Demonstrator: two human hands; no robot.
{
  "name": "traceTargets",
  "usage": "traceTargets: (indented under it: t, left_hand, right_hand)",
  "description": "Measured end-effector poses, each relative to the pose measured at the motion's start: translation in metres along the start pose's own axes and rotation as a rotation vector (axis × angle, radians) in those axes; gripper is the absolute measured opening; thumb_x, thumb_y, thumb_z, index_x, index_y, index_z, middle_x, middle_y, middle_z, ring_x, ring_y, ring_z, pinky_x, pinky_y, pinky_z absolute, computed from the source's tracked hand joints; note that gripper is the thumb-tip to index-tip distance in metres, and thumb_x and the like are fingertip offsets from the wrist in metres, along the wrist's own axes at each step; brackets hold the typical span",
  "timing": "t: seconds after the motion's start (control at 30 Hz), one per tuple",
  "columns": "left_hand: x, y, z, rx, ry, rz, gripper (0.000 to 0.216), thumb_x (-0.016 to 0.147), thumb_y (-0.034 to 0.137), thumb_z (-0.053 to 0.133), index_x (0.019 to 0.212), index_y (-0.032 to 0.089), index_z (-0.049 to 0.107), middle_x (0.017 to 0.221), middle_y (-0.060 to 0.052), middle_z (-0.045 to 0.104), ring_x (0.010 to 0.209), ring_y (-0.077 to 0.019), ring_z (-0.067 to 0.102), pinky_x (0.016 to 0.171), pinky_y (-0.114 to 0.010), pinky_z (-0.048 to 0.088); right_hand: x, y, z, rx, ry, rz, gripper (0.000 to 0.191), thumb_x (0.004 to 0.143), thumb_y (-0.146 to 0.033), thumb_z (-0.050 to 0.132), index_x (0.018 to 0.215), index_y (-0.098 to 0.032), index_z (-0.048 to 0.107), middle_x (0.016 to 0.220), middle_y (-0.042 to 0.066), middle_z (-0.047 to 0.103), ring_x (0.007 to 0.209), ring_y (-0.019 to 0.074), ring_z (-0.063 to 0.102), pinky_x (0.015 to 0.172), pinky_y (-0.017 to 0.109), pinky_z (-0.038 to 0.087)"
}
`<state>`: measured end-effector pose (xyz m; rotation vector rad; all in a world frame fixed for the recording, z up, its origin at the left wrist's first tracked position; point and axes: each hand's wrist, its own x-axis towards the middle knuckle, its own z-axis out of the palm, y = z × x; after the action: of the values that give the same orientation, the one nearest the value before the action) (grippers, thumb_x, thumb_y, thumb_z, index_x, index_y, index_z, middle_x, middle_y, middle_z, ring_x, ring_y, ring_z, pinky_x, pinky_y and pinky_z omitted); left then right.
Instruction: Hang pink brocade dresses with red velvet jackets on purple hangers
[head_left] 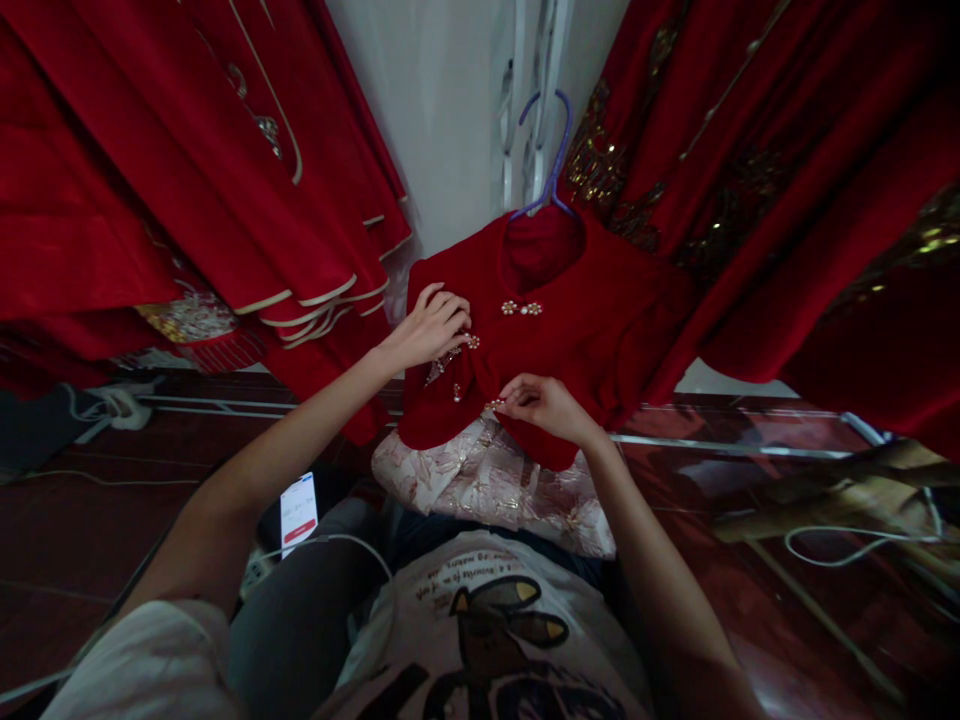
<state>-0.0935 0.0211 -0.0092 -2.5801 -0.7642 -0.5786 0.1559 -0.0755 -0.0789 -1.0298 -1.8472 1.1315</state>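
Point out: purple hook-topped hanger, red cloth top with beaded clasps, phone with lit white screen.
Purple hook-topped hanger (561,155): head view, on the neck below the hook.
Red cloth top with beaded clasps (547,345): head view, on the front fabric.
Phone with lit white screen (298,508): head view, mid-screen.

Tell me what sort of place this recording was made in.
Likely a clothes shop or garment workroom; I can't tell which. Red garments hang on both sides, and a red top with beaded clasps has a purple hanger in its neck.
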Motion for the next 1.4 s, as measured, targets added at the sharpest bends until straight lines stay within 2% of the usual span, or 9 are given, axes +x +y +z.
traceTargets:
  t: [0.3, 0.57, 0.73, 0.83, 0.9, 1.0, 1.07, 1.17, 1.4]
  left_hand:
    - [0.002, 0.005, -0.01, -0.04, -0.072, 0.01, 0.012, 0.086, 0.029, 0.062, 0.091, 0.019, 0.064, 0.114, -0.009, 0.059, 0.116, -0.0277, 0.05, 0.115, -0.059, 0.022]
    - [0.008, 0.003, -0.017, -0.191, -0.094, 0.029, 0.012, 0.084, 0.032, 0.066, 0.085, 0.021, 0.062, 0.086, -0.003, 0.064, 0.101, -0.0225, 0.056, 0.118, -0.058, 0.019]
    - [0.012, -0.001, -0.014, -0.154, -0.133, 0.043, 0.018, 0.093, 0.035, 0.052, 0.088, 0.021, 0.062, 0.08, -0.001, 0.065, 0.093, -0.0193, 0.058, 0.119, -0.055, 0.021]
    - [0.016, 0.003, -0.012, -0.133, -0.09, 0.037, 0.024, 0.096, 0.036, 0.046, 0.091, 0.021, 0.063, 0.082, -0.002, 0.065, 0.09, -0.0189, 0.059, 0.118, -0.054, 0.024]
    - [0.02, 0.012, -0.013, -0.118, -0.008, 0.007, 0.025, 0.096, 0.039, 0.047, 0.099, 0.02, 0.063, 0.092, -0.004, 0.065, 0.096, -0.0204, 0.058, 0.117, -0.054, 0.025]
    - [0.032, 0.031, -0.016, -0.089, 0.137, -0.069, 0.035, 0.095, 0.044, 0.048, 0.116, 0.018, 0.058, 0.114, -0.01, 0.06, 0.113, -0.0252, 0.053, 0.114, -0.053, 0.027]
    - [0.043, 0.042, -0.016, -0.083, 0.175, -0.093, 0.038, 0.095, 0.044, 0.047, 0.121, 0.018, 0.056, 0.12, -0.012, 0.056, 0.119, -0.0276, 0.049, 0.112, -0.054, 0.029]
    - [0.061, 0.053, -0.011, -0.086, 0.162, -0.086, 0.031, 0.095, 0.04, 0.048, 0.113, 0.018, 0.059, 0.118, -0.011, 0.056, 0.118, -0.0284, 0.048, 0.11, -0.056, 0.029]
    - [0.075, 0.054, -0.004, -0.08, 0.172, -0.052, 0.018, 0.096, 0.031, 0.047, 0.099, 0.019, 0.061, 0.099, -0.003, 0.063, 0.108, -0.021, 0.053, 0.118, -0.057, 0.02]
  right_hand:
    - [0.0, -0.001, 0.002, -0.006, -0.007, -0.002, 0.026, 0.076, -0.039, 0.072, 0.087, -0.017, 0.065, 0.078, 0.003, 0.069, 0.071, 0.0132, 0.064, 0.068, 0.026, 0.052]
    - [0.0, 0.0, 0.003, -0.013, -0.012, -0.004, 0.025, 0.077, -0.038, 0.072, 0.087, -0.016, 0.066, 0.078, 0.003, 0.069, 0.071, 0.013, 0.064, 0.069, 0.026, 0.052]
    - [0.0, -0.002, 0.003, -0.008, -0.005, -0.003, 0.026, 0.076, -0.039, 0.072, 0.087, -0.017, 0.066, 0.078, 0.003, 0.069, 0.071, 0.0135, 0.064, 0.068, 0.027, 0.052]
    - [0.0, 0.0, 0.002, -0.007, -0.008, 0.0, 0.024, 0.077, -0.039, 0.072, 0.087, -0.018, 0.065, 0.078, 0.003, 0.069, 0.071, 0.0137, 0.064, 0.068, 0.027, 0.053]
    - [0.0, 0.004, 0.002, 0.004, -0.041, 0.0, 0.023, 0.077, -0.038, 0.071, 0.086, -0.018, 0.065, 0.077, 0.003, 0.069, 0.071, 0.0134, 0.064, 0.069, 0.027, 0.053]
    - [-0.003, 0.009, 0.0, 0.017, -0.164, 0.011, 0.023, 0.075, -0.037, 0.072, 0.085, -0.017, 0.066, 0.077, 0.002, 0.068, 0.07, 0.0127, 0.063, 0.068, 0.027, 0.053]
    - [-0.005, 0.01, -0.002, 0.013, -0.235, 0.025, 0.024, 0.074, -0.036, 0.073, 0.085, -0.017, 0.065, 0.076, 0.002, 0.068, 0.068, 0.0123, 0.063, 0.068, 0.026, 0.052]
    - [-0.007, 0.006, -0.007, -0.005, -0.251, 0.029, 0.024, 0.076, -0.036, 0.072, 0.088, -0.017, 0.065, 0.079, 0.002, 0.069, 0.071, 0.0127, 0.063, 0.07, 0.027, 0.053]
    - [-0.01, -0.014, -0.017, 0.039, -0.113, -0.03, 0.017, 0.083, -0.033, 0.065, 0.089, -0.018, 0.065, 0.085, 0.004, 0.07, 0.078, 0.0132, 0.065, 0.075, 0.027, 0.054]
